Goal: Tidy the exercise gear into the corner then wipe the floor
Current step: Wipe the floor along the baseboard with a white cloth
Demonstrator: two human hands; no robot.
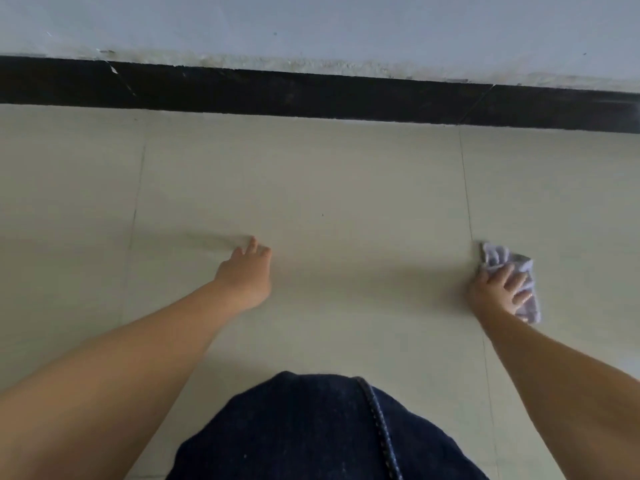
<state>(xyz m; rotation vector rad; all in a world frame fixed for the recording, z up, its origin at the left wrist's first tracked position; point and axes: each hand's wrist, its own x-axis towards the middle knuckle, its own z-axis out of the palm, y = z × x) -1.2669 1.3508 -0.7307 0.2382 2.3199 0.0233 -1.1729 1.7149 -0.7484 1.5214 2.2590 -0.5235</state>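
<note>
Pale tiled floor (311, 188) runs to a black skirting (311, 95). Right hand (498, 289) presses spread fingers on the cloth (502, 258), flat on the tiles; left hand (247, 271) props, loosely spread. Cloth looks soft and light; a flat palm suits it.

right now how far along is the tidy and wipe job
No exercise gear is in view, so tidying can't be judged. Wiping is in hand: the right hand presses a cloth on the floor by a tile seam, while the left hand rests open on the tile. How much floor is left can't be told.
</note>
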